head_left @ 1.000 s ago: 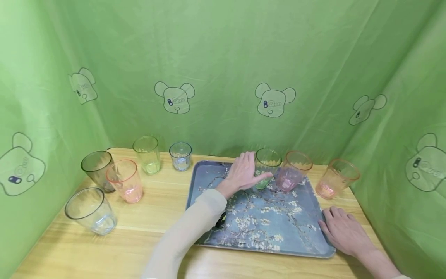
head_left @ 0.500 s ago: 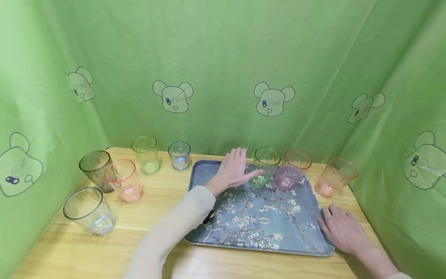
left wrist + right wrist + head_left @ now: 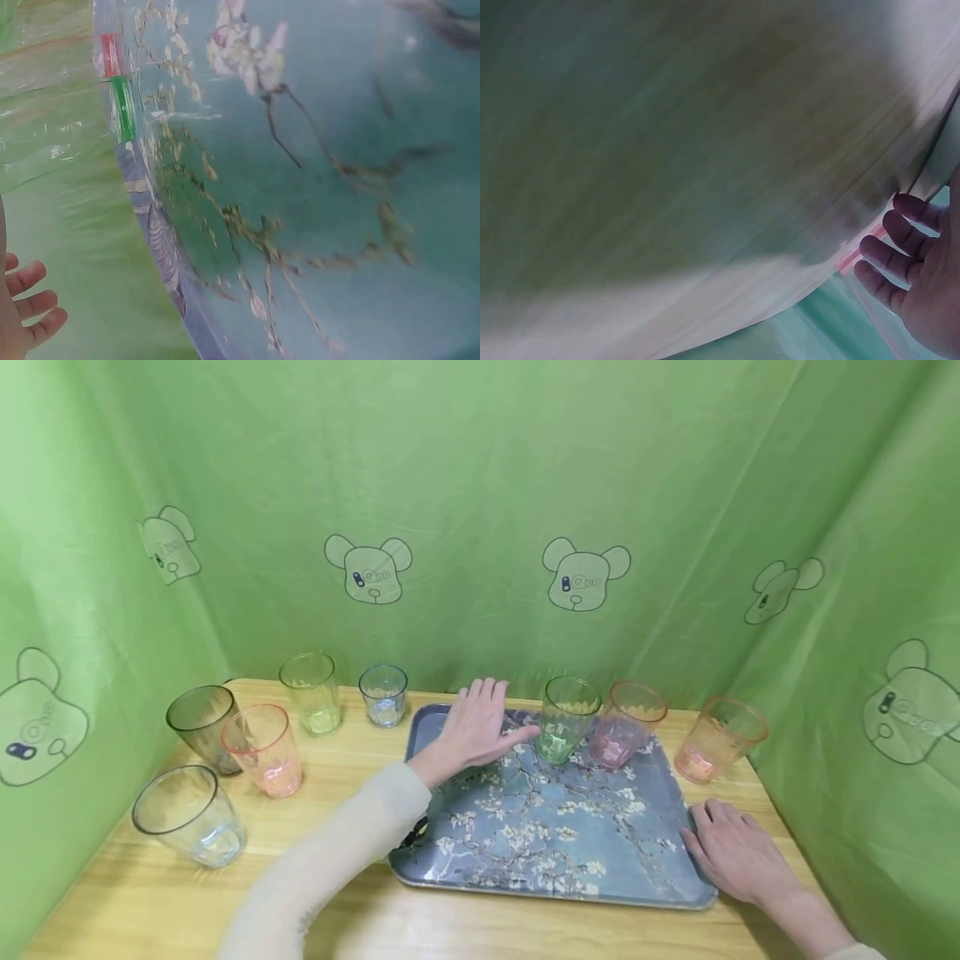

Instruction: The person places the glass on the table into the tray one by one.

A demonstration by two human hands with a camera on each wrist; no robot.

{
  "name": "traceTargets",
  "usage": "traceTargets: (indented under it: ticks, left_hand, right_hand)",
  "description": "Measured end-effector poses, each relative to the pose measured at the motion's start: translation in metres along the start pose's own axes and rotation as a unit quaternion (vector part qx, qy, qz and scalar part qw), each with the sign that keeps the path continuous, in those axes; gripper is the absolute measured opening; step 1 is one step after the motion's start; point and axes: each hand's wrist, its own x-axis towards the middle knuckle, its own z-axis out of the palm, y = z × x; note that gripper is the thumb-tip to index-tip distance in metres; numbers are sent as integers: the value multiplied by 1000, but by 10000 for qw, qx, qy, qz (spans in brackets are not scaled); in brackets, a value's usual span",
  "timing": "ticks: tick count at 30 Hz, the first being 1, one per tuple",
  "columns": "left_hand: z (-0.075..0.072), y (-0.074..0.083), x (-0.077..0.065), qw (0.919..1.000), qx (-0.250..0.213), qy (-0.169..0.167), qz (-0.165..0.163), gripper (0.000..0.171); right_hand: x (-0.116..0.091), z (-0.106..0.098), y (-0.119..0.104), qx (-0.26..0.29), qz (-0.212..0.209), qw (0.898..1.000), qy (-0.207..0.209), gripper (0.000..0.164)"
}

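Green cup (image 3: 564,725) — mouth up, long axis vertical.

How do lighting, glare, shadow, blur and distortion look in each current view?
Head: bright and mostly clear, outer cups leaning outward, probably lens distortion, pale sheen on the near tabletop; left wrist: tray pattern soft, small glints on the cups at the left; right wrist: dimmer, a broad dark shadow across the tabletop, its wood grain smeared.

Passage is afforded across the near half of the tray (image 3: 517,860); its far side is obstructed by the left grip (image 3: 477,727), the green glass (image 3: 567,727) and the purple-tinted glass (image 3: 624,731)
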Motion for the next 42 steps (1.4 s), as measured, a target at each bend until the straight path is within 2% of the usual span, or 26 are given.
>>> traceTargets:
  ticks: [16, 25, 33, 42]
  left_hand:
    - [-25, -31, -31, 9994, 163, 236, -208, 104]
    - [-39, -46, -57, 9989, -29, 416, -212, 101]
    - [-45, -58, -84, 9984, -148, 436, -317, 95]
    - [-58, -71, -112, 9980, -191, 581, -173, 92]
  right_hand:
    - [1, 0, 0, -5, 16, 10000, 14, 33]
    - [1, -2, -1, 32, 36, 10000, -24, 32]
    - [0, -1, -1, 41, 49, 10000, -63, 34]
    - [-1, 0, 0, 48, 46, 10000, 8, 32]
